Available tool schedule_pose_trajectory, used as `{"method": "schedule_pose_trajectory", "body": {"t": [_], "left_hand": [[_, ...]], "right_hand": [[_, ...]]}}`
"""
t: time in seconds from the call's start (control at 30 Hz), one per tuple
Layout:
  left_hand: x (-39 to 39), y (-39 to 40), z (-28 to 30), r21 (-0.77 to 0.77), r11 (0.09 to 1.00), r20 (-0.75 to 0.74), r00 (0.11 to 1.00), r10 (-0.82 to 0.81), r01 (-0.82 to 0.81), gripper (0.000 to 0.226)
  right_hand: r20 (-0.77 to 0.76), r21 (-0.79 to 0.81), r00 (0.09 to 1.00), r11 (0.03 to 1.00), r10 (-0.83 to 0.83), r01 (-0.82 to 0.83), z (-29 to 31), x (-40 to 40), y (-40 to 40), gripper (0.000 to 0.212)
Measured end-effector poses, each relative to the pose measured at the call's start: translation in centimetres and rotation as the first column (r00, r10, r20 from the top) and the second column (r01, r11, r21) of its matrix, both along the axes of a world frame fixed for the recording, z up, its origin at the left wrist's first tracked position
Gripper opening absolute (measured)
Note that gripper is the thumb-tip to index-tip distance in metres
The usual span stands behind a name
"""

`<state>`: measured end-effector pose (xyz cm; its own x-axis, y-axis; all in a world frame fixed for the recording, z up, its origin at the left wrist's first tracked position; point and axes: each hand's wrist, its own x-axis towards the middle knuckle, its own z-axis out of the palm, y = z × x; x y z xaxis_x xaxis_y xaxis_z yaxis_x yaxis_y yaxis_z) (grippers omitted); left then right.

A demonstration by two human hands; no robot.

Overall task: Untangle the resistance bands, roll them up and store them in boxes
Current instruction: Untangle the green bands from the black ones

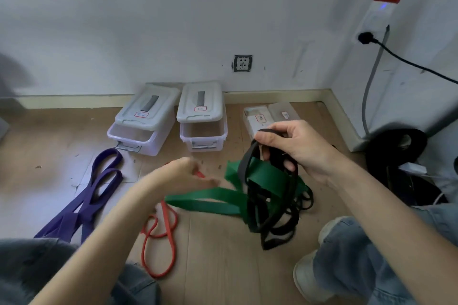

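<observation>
A plain room corner, likely in a home or small office: pale wood-look floor [218,255], scuffed white wall [173,32] with a cream skirting board [272,96], a wall socket [242,63], a power strip [376,17] with a black plug, and lidded plastic storage boxes [202,119] set on the floor.

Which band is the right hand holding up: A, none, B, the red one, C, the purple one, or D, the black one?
D: the right hand grips the black band, lifted with the green band tangled through it.
</observation>
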<state>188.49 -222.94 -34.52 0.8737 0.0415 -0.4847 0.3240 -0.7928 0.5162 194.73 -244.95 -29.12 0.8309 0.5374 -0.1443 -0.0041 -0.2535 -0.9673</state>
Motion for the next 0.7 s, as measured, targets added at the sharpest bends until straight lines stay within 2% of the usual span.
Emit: {"method": "schedule_pose_trajectory", "body": {"t": [0.03,0.07,0.1,0.17,0.27,0.33,0.37,0.4,0.47,0.5,0.53,0.6,0.63,0.67,0.7], "left_hand": [[-0.1,-0.8,0.7,-0.246,0.969,0.033,0.999,-0.024,0.032,0.062],[-0.2,-1.9,1.3,-0.431,0.899,0.107,0.994,-0.027,0.071,0.075],[-0.2,-3.0,1.6,-0.514,0.848,0.213,0.977,-0.018,0.127,0.076],[-0.4,-4.7,1.6,-0.557,0.805,0.371,0.928,0.020,0.205,0.057],[-0.6,-5.1,1.9,-0.534,0.804,0.510,0.858,0.060,0.261,0.018],[-0.7,-4.5,3.1,-0.509,0.815,0.576,0.813,0.085,0.276,0.009],[-0.9,-4.2,4.0,-0.531,0.797,0.606,0.786,0.120,0.287,0.009],[-1.1,-3.9,5.2,-0.597,0.753,0.619,0.756,0.213,0.277,0.013],[-1.1,-2.8,7.6,-0.806,0.562,0.517,0.681,0.519,0.183,0.020],[-1.0,-2.0,8.5,-0.877,0.458,0.437,0.635,0.637,0.145,0.020],[-0.9,-1.4,9.4,-0.904,0.410,0.398,0.596,0.697,0.123,0.018],[-1.0,-1.3,10.3,-0.894,0.444,0.388,0.598,0.701,0.061,0.013],[-1.0,-1.7,10.3,-0.888,0.459,0.373,0.619,0.691,0.022,0.014],[-1.1,-2.2,10.2,-0.891,0.455,0.343,0.646,0.682,-0.007,0.016],[-1.1,-2.8,9.9,-0.894,0.447,0.317,0.674,0.667,-0.022,0.016]], "right_hand": [[-0.005,0.026,1.000,1.000,0.001,-0.001,0.2,-0.1,0.2,0.035],[-0.012,0.059,1.000,0.998,0.003,-0.002,0.4,-0.2,0.3,0.033],[-0.018,0.091,1.000,0.996,0.006,-0.005,0.5,-0.2,0.3,0.031],[-0.027,0.129,1.000,0.992,0.008,-0.004,0.8,-0.2,0.2,0.030],[-0.084,0.185,0.996,0.983,0.022,-0.006,1.0,-0.3,-0.4,0.032],[-0.132,0.226,0.991,0.973,-0.020,0.050,1.1,0.3,-1.1,0.034],[-0.169,0.221,0.981,0.966,-0.098,0.135,1.0,0.8,-1.6,0.032],[-0.180,0.172,0.963,0.958,-0.200,0.231,0.7,1.5,-2.2,0.028],[-0.066,-0.117,0.941,0.939,-0.333,0.324,-0.6,2.4,-3.3,0.021],[-0.019,-0.302,0.954,0.912,-0.298,0.278,-1.2,2.5,-3.4,0.023],[-0.021,-0.446,0.979,0.878,-0.205,0.174,-1.8,2.3,-3.3,0.028],[-0.008,-0.658,0.998,0.752,0.056,-0.047,-3.1,1.7,-2.6,0.051],[0.033,-0.723,0.981,0.682,0.194,-0.110,-3.2,1.3,-2.3,0.066],[0.059,-0.711,0.952,0.682,0.301,-0.171,-3.0,0.8,-1.9,0.076],[0.035,-0.616,0.928,0.739,0.371,-0.272,-2.6,0.2,-1.4,0.079]]}}
